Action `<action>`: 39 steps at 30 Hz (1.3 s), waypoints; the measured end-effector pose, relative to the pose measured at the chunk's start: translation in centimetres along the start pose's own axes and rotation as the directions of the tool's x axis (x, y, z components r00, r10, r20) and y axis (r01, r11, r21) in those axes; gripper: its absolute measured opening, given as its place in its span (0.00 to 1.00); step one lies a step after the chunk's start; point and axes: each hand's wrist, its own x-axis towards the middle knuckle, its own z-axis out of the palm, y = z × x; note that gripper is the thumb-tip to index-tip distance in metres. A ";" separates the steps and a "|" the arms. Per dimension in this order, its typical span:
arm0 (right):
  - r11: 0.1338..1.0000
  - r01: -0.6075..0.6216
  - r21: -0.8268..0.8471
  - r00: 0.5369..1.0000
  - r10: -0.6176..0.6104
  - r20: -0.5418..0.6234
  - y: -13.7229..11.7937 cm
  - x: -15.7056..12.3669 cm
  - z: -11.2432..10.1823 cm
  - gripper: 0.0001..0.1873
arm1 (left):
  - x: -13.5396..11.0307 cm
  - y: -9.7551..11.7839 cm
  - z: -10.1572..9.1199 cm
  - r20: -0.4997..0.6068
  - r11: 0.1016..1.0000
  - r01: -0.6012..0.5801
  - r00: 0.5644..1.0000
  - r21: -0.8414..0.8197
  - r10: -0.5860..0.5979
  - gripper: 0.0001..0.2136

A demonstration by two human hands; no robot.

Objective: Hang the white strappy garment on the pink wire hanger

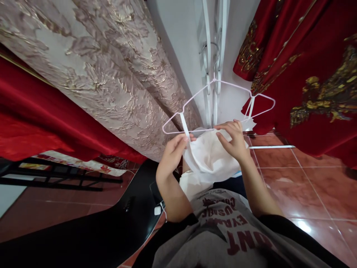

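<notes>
The hanger (195,98) hangs by its hook from the white frame (206,33), long axis left to right. The white garment (208,156) drapes from its lower bar. The left hand (173,150) pinches the left strap (184,124). The right hand (235,141) grips the garment's upper edge.

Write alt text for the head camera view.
Left hand pinches and right hand touches a white garment on a pale wire hanger hooked to a white wall rack. Red-and-gold embroidered cloth hangs right, beige brocade left.
</notes>
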 end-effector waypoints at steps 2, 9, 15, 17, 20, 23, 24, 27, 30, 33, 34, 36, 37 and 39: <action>1.000 -0.005 0.019 1.000 0.005 0.002 -0.2 0.1 -0.1 0.10 | 0.0 1.5 -0.3 -0.032 0.994 -0.055 0.998 -0.091 0.052 0.16; 1.000 0.002 0.021 0.999 -0.003 0.049 -0.4 -0.2 -0.2 0.12 | 2.9 1.4 0.1 -0.518 0.834 -0.357 0.849 -0.420 0.102 0.16; 1.000 0.022 0.021 0.996 -0.023 0.082 -0.6 -0.2 0.0 0.13 | 2.8 -2.1 -1.0 -0.670 0.923 -0.218 0.741 -0.318 -0.056 0.14; 0.999 0.021 0.028 0.996 -0.023 0.086 -1.1 -0.3 0.5 0.15 | 2.6 -2.4 -0.2 -0.524 0.921 -0.131 0.847 -0.366 -0.088 0.12; 0.997 0.043 0.067 0.997 -0.047 0.060 -1.2 -0.4 0.9 0.16 | 2.5 -2.0 2.0 -0.367 0.911 -0.105 0.929 -0.398 -0.053 0.14; 0.990 -0.001 0.142 0.975 0.033 -0.222 0.6 -0.3 -0.2 0.18 | 2.7 -1.6 3.7 -0.377 0.899 -0.144 0.926 -0.414 -0.025 0.16; 0.983 -0.042 0.178 0.932 0.103 -0.347 1.5 -0.2 -0.9 0.20 | 2.8 -1.6 4.0 -0.383 0.894 -0.152 0.923 -0.421 -0.023 0.16; 0.922 -0.215 0.321 0.850 0.338 -0.403 4.0 0.7 -3.8 0.20 | 3.2 -1.9 4.1 -0.399 0.894 -0.162 0.917 -0.417 -0.020 0.17; 0.830 -0.390 0.400 0.886 0.456 -0.083 4.5 1.9 -6.5 0.10 | 3.6 -2.3 4.1 -0.431 0.906 -0.164 0.902 -0.390 -0.022 0.19; 0.815 -0.401 0.419 0.886 0.461 -0.047 3.3 3.0 -7.6 0.06 | 3.8 -2.5 4.1 -0.449 0.917 -0.169 0.894 -0.362 -0.012 0.21; 0.817 -0.397 0.419 0.889 0.455 -0.046 2.8 3.3 -7.6 0.06 | 3.9 -2.5 4.1 -0.454 0.920 -0.175 0.891 -0.351 -0.004 0.21; 0.812 -0.410 0.415 0.895 0.445 0.014 1.9 3.9 -7.3 0.05 | 3.9 -2.5 4.1 -0.463 0.924 -0.185 0.886 -0.334 0.010 0.21; 0.804 -0.423 0.418 0.896 0.440 0.060 1.5 4.1 -7.0 0.06 | 3.8 -2.5 4.0 -0.465 0.925 -0.189 0.885 -0.330 0.014 0.21; 0.790 -0.429 0.438 0.899 0.422 0.119 1.1 4.6 -6.5 0.07 | 3.8 -2.5 3.9 -0.470 0.926 -0.191 0.883 -0.325 0.017 0.20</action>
